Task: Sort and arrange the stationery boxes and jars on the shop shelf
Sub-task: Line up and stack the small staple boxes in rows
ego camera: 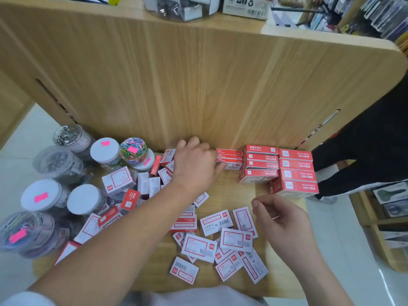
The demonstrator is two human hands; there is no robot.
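Red staple boxes are most of what my head-cam feed shows, so here's the count. Against the wooden back panel (198, 85) stand two tidy columns, the middle column (259, 164) and the right column (297, 171). Each is four red boxes high, and they touch side by side. Just left of them is a small stack (229, 156) of three thinner red boxes with a white one underneath.

Out front on the light wood shelf (231, 188) lie the loose boxes (236, 239), white faces with red frames. There are roughly a dozen, flat and overlapping. A messier pile (119, 180) further left is too jumbled for me to count.

Left of that are the jars (84, 199). I get at least eight, three or more with white lids and the rest clear, plus a round jar (133, 149) stuffed with coloured paper clips. Several have pink stickers.

Left hand (195, 166) is up at the back. Its fingers are curled over the left end of the small stack and its thumb runs along the front, so it's gripping it. Right hand (284, 219) hovers over the shelf below the right column. Its fingers are loosely bent and the thumb is near the forefinger, with nothing in it that I can see.

Somebody in black clothing (364, 155) is at the right edge.
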